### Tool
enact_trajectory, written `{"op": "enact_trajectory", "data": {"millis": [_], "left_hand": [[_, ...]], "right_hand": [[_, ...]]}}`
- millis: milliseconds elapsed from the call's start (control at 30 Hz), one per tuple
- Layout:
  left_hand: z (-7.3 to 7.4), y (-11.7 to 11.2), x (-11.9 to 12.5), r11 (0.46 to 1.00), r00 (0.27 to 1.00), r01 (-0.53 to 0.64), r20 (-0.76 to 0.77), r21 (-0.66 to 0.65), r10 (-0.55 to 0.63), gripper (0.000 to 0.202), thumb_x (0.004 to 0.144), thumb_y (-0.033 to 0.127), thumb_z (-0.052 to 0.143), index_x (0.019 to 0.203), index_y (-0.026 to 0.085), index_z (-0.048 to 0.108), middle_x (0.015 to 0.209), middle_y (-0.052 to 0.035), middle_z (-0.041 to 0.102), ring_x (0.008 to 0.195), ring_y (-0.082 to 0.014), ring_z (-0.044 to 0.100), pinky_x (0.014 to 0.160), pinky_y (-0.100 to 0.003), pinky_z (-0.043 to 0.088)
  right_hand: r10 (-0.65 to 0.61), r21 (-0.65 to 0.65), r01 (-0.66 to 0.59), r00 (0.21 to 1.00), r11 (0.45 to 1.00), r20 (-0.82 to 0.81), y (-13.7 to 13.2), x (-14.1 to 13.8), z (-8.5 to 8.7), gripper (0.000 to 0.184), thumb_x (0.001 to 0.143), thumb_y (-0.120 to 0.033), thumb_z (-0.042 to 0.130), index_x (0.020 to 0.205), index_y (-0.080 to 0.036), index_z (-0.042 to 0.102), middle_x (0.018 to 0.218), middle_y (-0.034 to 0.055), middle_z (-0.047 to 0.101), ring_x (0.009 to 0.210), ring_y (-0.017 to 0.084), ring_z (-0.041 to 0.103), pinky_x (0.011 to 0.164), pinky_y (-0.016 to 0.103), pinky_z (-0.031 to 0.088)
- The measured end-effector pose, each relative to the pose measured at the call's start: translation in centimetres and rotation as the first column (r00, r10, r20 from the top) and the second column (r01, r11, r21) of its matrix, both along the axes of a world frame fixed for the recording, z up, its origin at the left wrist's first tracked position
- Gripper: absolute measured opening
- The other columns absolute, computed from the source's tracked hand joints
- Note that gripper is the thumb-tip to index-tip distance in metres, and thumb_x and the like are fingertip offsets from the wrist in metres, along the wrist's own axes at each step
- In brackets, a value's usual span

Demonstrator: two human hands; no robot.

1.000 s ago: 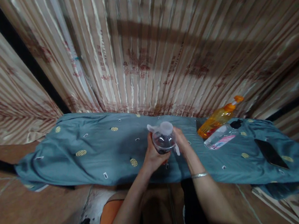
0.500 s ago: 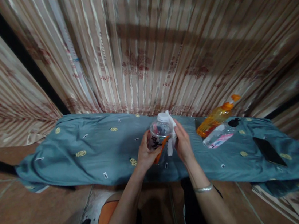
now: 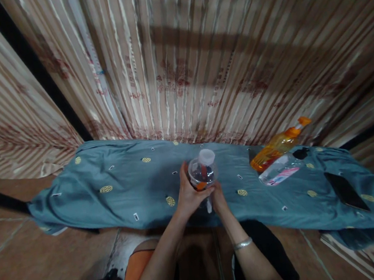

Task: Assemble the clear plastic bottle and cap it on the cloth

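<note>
A clear plastic bottle (image 3: 204,170) with a white cap and an orange-and-black label stands upright over the teal cloth. My left hand (image 3: 190,195) is wrapped round its left side. My right hand (image 3: 217,199) is closed below and to the right of the bottle's base, and a bit of white cloth (image 3: 209,207) shows at its fingers. A silver bangle (image 3: 242,243) is on my right wrist.
A teal patterned cloth (image 3: 118,190) covers a low surface before striped curtains. On its right lie an orange bottle (image 3: 279,146), a clear bottle with a pink label (image 3: 279,171) and a dark phone (image 3: 347,191). Brown tiled floor lies on the near side.
The bottle went from tilted with its cap towards me to upright. My right hand, with the white cloth, dropped from the bottle's top and side to below its base.
</note>
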State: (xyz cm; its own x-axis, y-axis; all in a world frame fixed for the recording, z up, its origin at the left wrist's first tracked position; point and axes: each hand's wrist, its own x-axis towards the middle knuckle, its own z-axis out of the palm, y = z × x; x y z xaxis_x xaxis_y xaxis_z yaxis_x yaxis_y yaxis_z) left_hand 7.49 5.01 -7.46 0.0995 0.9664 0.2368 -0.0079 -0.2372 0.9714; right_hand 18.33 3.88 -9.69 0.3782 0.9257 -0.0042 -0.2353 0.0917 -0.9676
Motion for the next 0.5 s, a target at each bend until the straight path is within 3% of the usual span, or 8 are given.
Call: {"op": "enact_trajectory", "data": {"millis": [67, 133, 267, 333, 400, 500], "left_hand": [[0.2, 0.1, 0.0, 0.998, 0.998, -0.055, -0.039, 0.021, 0.056, 0.093, 0.053, 0.029, 0.09, 0.133, 0.017, 0.043, 0.135, -0.0162, 0.056, 0.129, -0.0336, 0.056, 0.111, -0.05, 0.042], [0.5, 0.2, -0.2, 0.998, 0.997, -0.052, -0.063, 0.029, 0.054, 0.077, 0.057, 0.029, 0.088, 0.122, 0.018, 0.05, 0.122, -0.0127, 0.063, 0.116, -0.0313, 0.063, 0.103, -0.048, 0.048], [0.9, 0.3, -0.4, 0.999, 0.998, 0.035, -0.049, 0.037, -0.033, 0.068, 0.057, 0.027, 0.087, 0.117, 0.018, 0.057, 0.114, -0.0091, 0.069, 0.108, -0.0291, 0.067, 0.099, -0.046, 0.051], [0.9, 0.3, -0.5, 0.994, 0.994, 0.107, -0.029, 0.037, -0.105, 0.067, 0.058, 0.026, 0.088, 0.119, 0.019, 0.06, 0.115, -0.0082, 0.071, 0.108, -0.0287, 0.068, 0.1, -0.045, 0.051], [0.8, 0.3, -0.5, 0.987, 0.987, 0.158, -0.011, 0.033, -0.157, 0.069, 0.059, 0.025, 0.088, 0.122, 0.019, 0.06, 0.117, -0.0077, 0.072, 0.11, -0.0284, 0.068, 0.101, -0.045, 0.051], [0.5, 0.2, -0.5, 0.985, 0.985, 0.17, -0.001, 0.021, -0.17, 0.069, 0.061, 0.024, 0.087, 0.125, 0.019, 0.06, 0.119, -0.008, 0.072, 0.111, -0.0284, 0.068, 0.1, -0.044, 0.052]], "right_hand": [[-0.018, -0.023, 0.017, 1.0, 1.0, -0.017, -0.8, 0.0, -0.4, 0.041, 0.074, -0.065, 0.066, 0.083, -0.026, 0.074, 0.09, 0.0049, 0.08, 0.096, 0.027, 0.072, 0.089, 0.04, 0.055], [-0.038, -0.03, 0.036, 0.998, 0.999, -0.046, -1.1, 0.4, 0.7, 0.046, 0.075, -0.068, 0.064, 0.087, -0.025, 0.074, 0.091, 0.0053, 0.08, 0.097, 0.027, 0.072, 0.089, 0.04, 0.055], [-0.032, 0.144, 0.032, 0.999, 0.989, -0.004, -0.8, 1.9, 6.4, 0.053, 0.082, -0.067, 0.06, 0.111, -0.023, 0.074, 0.117, 0.0035, 0.077, 0.111, 0.025, 0.068, 0.099, 0.038, 0.05], [0.017, 0.175, -0.033, 0.995, 0.984, 0.097, -0.1, 2.7, 9.4, 0.054, 0.084, -0.067, 0.06, 0.109, -0.023, 0.076, 0.11, 0.0038, 0.079, 0.106, 0.025, 0.069, 0.094, 0.036, 0.051], [0.127, 0.133, -0.155, 0.972, 0.979, 0.199, 1.0, 3.2, 11.1, 0.052, 0.082, -0.067, 0.063, 0.099, -0.021, 0.079, 0.093, 0.0043, 0.08, 0.093, 0.026, 0.071, 0.084, 0.035, 0.053], [0.16, 0.065, -0.178, 0.962, 0.982, 0.221, 2.9, 3.6, 10.5, 0.043, 0.077, -0.064, 0.066, 0.081, -0.023, 0.078, 0.076, 0.0021, 0.078, 0.08, 0.024, 0.07, 0.074, 0.034, 0.053]]}}
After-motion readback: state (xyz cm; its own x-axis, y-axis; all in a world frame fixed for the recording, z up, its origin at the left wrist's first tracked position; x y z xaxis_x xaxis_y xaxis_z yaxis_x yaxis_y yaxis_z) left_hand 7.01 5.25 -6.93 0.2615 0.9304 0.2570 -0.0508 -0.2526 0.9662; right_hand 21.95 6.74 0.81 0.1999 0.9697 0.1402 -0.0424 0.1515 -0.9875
